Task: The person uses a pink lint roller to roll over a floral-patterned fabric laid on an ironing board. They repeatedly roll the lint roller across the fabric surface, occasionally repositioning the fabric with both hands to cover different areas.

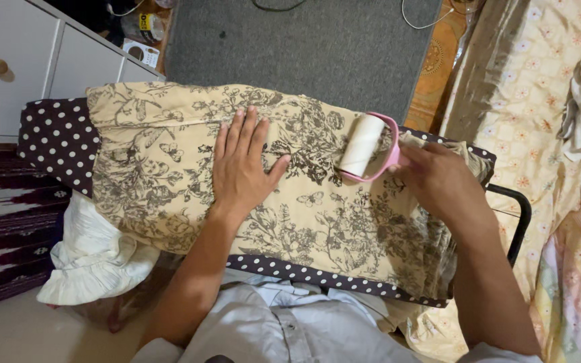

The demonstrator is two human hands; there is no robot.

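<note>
A cream cloth (169, 168) printed with dark flowers and butterflies lies spread over a padded board (55, 138) covered in brown polka-dot fabric. It looks thin, soft and limp, likely to bunch or slide on the cover unless pinned. The left hand (240, 165) lies open and flat on its middle, fingers spread, pressing it down. The right hand (438, 178) is closed around the handle of a pink lint roller (368, 148), whose white paper drum rests on the cloth just right of the left hand. The roller seems light and rigid, plastic with a tacky sheet surface (the handle itself is mostly hidden in the grip), so the handle is the sensible place to hold it. A black metal tube (519, 215) shows at the board's right end. White ruffled fabric (95, 259) hangs below the board's left side. Beyond lie a grey rug (317, 47), a white cabinet (28, 60) with a round wooden knob, and a bed (539, 101) with floral sheets at right.
</note>
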